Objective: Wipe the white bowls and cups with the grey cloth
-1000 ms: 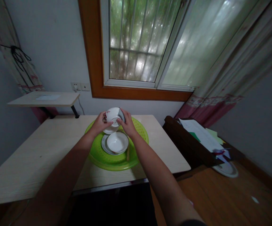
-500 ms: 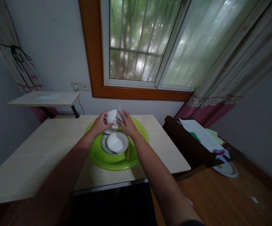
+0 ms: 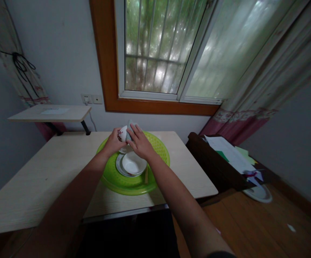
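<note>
At ten o'clock of the green tray (image 3: 109, 182), a small raised shelf (image 3: 28, 113) is seen on the pale table (image 3: 42, 161), untouched. Now to the tray's eleven o'clock, where the action is: a white bowl with red flowers (image 3: 122, 134) is held up by the left hand (image 3: 113, 142), fingers curled and clamped on its nine o'clock side. And there's the change: the grey cloth (image 3: 130, 125), seen at the bowl's right side half a second ago, has been carried leftward across it. By the right hand (image 3: 141, 144), fingers spread, the cloth is pinned to the wall, its loose end sticking up towards twelve. The foot ring, plain to see a second ago, is now covered, so contact appears to have been shifted to more of the outer wall. Below the hands, a white dish (image 3: 125, 149) is partly hidden. At mid-tray, an upright white bowl (image 3: 134, 163) is carried on a plate (image 3: 119, 165), both unmoved. At about four o'clock, a thin wooden utensil (image 3: 146, 176) is left lying, and beyond, at three, papers (image 3: 230, 153) are borne by dark furniture (image 3: 209, 157).
</note>
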### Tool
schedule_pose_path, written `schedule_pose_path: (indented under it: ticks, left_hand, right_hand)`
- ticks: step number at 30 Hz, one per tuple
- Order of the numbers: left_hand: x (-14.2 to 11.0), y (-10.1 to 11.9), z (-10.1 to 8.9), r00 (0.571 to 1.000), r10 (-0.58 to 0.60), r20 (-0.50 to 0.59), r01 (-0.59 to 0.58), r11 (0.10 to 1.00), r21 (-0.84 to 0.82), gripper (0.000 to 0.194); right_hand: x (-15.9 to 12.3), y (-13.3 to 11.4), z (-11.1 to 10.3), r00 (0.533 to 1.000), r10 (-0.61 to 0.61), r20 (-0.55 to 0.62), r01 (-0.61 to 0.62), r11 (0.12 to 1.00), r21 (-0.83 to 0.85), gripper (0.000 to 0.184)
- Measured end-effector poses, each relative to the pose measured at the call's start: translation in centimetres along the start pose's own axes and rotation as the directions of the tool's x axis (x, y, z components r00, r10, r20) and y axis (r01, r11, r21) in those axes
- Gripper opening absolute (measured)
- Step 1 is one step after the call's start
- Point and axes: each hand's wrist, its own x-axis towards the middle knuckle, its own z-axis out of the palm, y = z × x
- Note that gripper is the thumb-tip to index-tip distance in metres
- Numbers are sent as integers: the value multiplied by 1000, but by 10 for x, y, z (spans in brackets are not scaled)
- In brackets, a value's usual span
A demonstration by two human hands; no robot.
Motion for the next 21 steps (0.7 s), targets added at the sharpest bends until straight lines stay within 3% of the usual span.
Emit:
schedule_pose_path:
  ticks: [5, 9, 13, 17, 21]
  left_hand:
    - [0, -5, -1, 1000, -10, 7, 10, 1000, 6, 74]
    - [2, -12, 2, 1000, -5, -1, 5, 1000, -9, 73]
    - [3, -13, 4, 999, -1, -42, -2, 998, -58, 77]
    - [3, -5, 2, 994, -37, -100, 27, 994, -102, 78]
    - [3, -1, 0, 989, -85, -119, 59, 977, -206, 79]
  right_hand:
    - [1, -10, -4, 998, -36, 48, 38, 999, -34, 51]
    - [3, -8, -1, 1000, 0, 8, -1, 1000, 9, 48]
    - [2, 5, 5, 988, 126, -94, -110, 982, 156, 49]
    - [-1, 22, 13, 929, 319, -185, -228, 892, 391, 53]
    - [-4, 30, 20, 891, 435, -127, -288, 761, 582, 62]
